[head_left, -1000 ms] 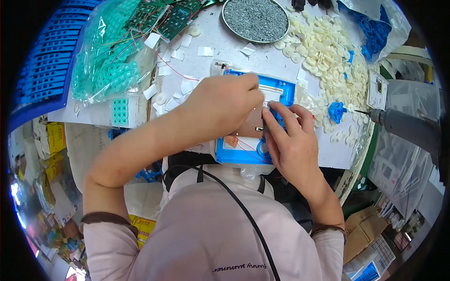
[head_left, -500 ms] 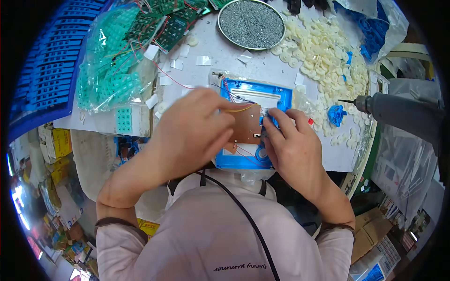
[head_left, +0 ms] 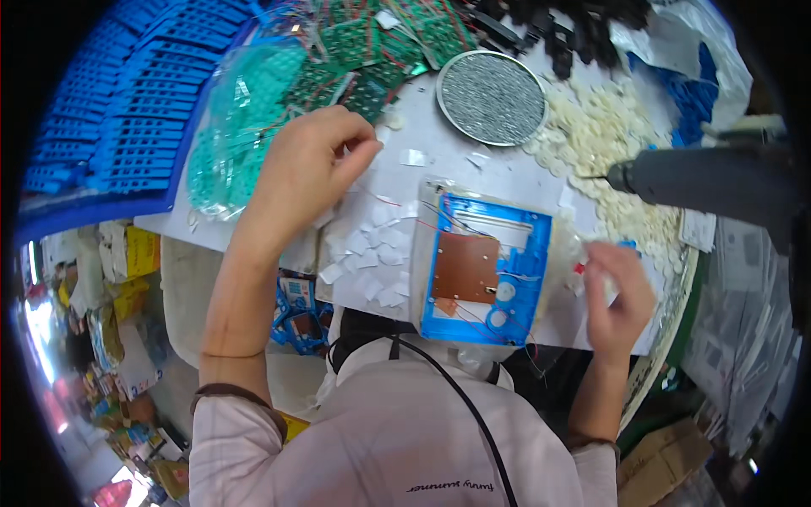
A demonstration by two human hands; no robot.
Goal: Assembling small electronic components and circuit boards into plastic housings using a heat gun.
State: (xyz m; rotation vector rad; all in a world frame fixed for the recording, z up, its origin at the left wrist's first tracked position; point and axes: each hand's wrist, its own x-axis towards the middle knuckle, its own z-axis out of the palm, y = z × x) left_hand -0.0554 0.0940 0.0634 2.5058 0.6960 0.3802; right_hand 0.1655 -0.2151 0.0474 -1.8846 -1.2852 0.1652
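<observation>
A blue plastic housing [head_left: 541,279] lies open on the table in front of me, a brown circuit board [head_left: 466,269] seated in its left half. Thin red and dark wires run around the board. Up and left of the housing, my left hand [head_left: 311,165] hovers by the green circuit boards [head_left: 359,89], thumb and fingertips brought together; whatever is between them cannot be made out. Off the housing's right side is my right hand [head_left: 623,296], slightly blurred, with thumb and fingers apart and nothing visible in them. A small red piece [head_left: 579,268] sits beside its fingertips.
Small white squares [head_left: 376,253] are scattered left of the housing. A round dish of metal screws [head_left: 492,97] and a heap of cream discs [head_left: 591,127] occupy the back. From the right juts a grey power screwdriver [head_left: 710,179]. Bagged turquoise keypads [head_left: 241,127] and stacked blue parts [head_left: 139,101] fill the left.
Both hands have left the housing: the left went up and left toward the circuit boards, the right moved away to the right. The whole view has shifted, uncovering the board and white squares.
</observation>
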